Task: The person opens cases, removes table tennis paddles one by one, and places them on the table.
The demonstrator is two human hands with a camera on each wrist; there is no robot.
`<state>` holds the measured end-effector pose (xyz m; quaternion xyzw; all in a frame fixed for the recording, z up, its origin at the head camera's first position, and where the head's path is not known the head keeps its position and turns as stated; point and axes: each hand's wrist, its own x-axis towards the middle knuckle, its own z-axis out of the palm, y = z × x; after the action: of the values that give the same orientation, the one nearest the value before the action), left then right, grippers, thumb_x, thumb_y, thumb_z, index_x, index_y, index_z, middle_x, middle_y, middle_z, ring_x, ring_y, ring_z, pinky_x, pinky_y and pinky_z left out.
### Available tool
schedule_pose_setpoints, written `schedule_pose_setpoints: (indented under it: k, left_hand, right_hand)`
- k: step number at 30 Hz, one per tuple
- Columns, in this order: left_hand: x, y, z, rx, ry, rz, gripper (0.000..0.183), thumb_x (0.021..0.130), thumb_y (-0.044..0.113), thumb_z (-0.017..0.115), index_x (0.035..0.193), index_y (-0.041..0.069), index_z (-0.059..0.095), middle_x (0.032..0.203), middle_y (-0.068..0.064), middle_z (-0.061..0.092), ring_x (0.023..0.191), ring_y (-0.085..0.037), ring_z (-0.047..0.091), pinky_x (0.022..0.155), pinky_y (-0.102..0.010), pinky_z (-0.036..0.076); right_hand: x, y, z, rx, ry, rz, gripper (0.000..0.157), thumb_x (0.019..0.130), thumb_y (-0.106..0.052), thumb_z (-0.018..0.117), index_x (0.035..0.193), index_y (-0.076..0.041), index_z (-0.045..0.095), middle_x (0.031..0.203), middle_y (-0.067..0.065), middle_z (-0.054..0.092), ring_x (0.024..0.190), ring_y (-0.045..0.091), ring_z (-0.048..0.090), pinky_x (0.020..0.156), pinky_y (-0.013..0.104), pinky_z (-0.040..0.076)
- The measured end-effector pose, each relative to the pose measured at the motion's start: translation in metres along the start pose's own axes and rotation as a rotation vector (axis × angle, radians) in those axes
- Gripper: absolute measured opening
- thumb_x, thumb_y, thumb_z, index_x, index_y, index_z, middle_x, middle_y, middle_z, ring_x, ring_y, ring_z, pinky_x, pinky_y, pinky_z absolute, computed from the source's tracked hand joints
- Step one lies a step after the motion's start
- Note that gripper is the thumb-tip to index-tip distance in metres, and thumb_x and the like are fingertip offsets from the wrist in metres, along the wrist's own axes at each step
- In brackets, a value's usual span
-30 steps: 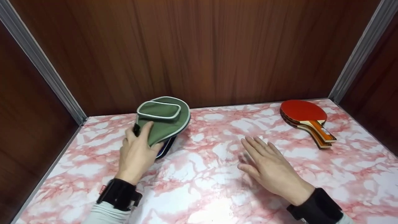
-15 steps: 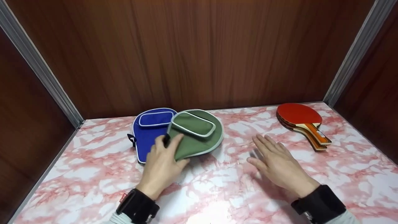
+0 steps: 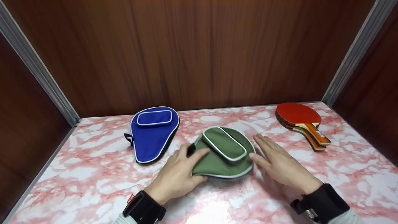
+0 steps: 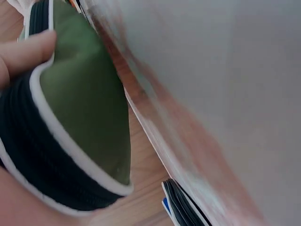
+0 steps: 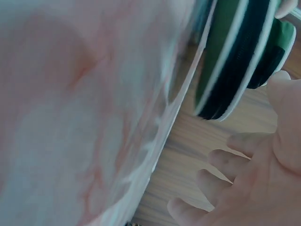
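While the left hand (image 3: 175,177) pinches the near, narrow end of the green fabric paddle case with white piping (image 3: 224,154), thumb under the edge and fingers curled over the top, the case lies flat on the pink marbled desk (image 3: 93,174) just ahead of that hand. From the left wrist view the thumb presses the piping beside the black zip band of the case (image 4: 84,108), so the hold looks like a pinch on cloth, not a firm wrap. The right hand (image 3: 278,163) lies flat with its fingers straight and spread, holding nothing; its thumb side sits against the case's right rim or just beside it, and I cannot tell which.

To the left of the left hand and farther back rests a blue fabric paddle case with white piping (image 3: 153,133), apart from the green one. Well to the right of the right hand, near the back corner, lies a stack of red-faced wooden table tennis paddles (image 3: 301,120).

Judging from this, the weak point is the grip. A pinch on soft fabric may slip or merely bunch the cloth, and the case could pivot on the smooth desk. With the right hand only resting flat, nothing firmly stops the wide end from sliding away.
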<state>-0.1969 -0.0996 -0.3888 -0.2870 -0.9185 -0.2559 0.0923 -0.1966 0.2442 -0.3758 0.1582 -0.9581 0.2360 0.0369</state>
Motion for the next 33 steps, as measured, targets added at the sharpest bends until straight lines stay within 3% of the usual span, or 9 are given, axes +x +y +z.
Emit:
schedule_pose_setpoints:
  k: [4,9,18,23,28,33]
  left_hand:
    - [-0.001,0.002,0.001,-0.006,-0.073,0.066,0.08,0.09,0.039,0.091,0.162,0.041,0.054,0.148,-0.014,0.052,0.122,-0.032,0.061,0.101,-0.054,0.052]
    - [0.001,0.004,0.002,0.0,-0.112,0.126,0.076,0.091,0.044,0.089,0.159,0.043,0.057,0.155,-0.009,0.05,0.133,-0.031,0.058,0.108,-0.053,0.049]
    - [0.009,-0.008,-0.001,0.062,-0.185,0.181,0.072,0.093,0.042,0.087,0.159,0.046,0.058,0.164,-0.009,0.05,0.143,-0.034,0.054,0.112,-0.059,0.045]
    - [0.017,-0.009,0.0,0.19,-0.128,0.203,0.066,0.095,0.032,0.085,0.157,0.042,0.063,0.165,-0.011,0.051,0.146,-0.038,0.051,0.113,-0.065,0.041]
    - [0.02,0.003,0.006,0.384,-0.026,0.193,0.069,0.089,0.015,0.085,0.153,0.037,0.068,0.154,-0.01,0.059,0.131,-0.035,0.056,0.104,-0.058,0.045]
    - [0.025,0.013,0.01,0.446,0.014,0.198,0.072,0.083,0.008,0.088,0.148,0.035,0.072,0.141,-0.007,0.068,0.119,-0.033,0.062,0.09,-0.052,0.048]
  right_hand:
    - [0.002,0.0,0.001,0.057,-0.027,0.013,0.081,0.114,-0.058,0.051,0.174,-0.008,0.032,0.178,0.022,0.029,0.164,0.048,0.023,0.126,0.07,0.022]
    - [0.0,-0.001,0.003,0.121,-0.037,0.011,0.078,0.114,-0.055,0.053,0.173,-0.006,0.035,0.177,0.024,0.029,0.163,0.048,0.025,0.126,0.071,0.023]
    - [0.0,-0.008,0.015,0.11,-0.065,0.032,0.079,0.111,-0.061,0.055,0.171,-0.011,0.042,0.175,0.024,0.033,0.159,0.05,0.033,0.123,0.07,0.031]
    - [0.0,-0.011,0.016,0.08,-0.054,0.063,0.084,0.109,-0.067,0.056,0.17,-0.01,0.043,0.174,0.022,0.035,0.158,0.051,0.035,0.122,0.071,0.032]
    - [0.0,-0.014,0.016,0.028,-0.029,0.071,0.088,0.108,-0.07,0.054,0.165,-0.003,0.049,0.17,0.024,0.041,0.156,0.051,0.037,0.121,0.072,0.033]
    - [-0.001,-0.016,0.014,-0.051,0.044,0.011,0.074,0.109,-0.062,0.06,0.152,-0.003,0.064,0.147,0.019,0.058,0.134,0.043,0.058,0.11,0.066,0.047]
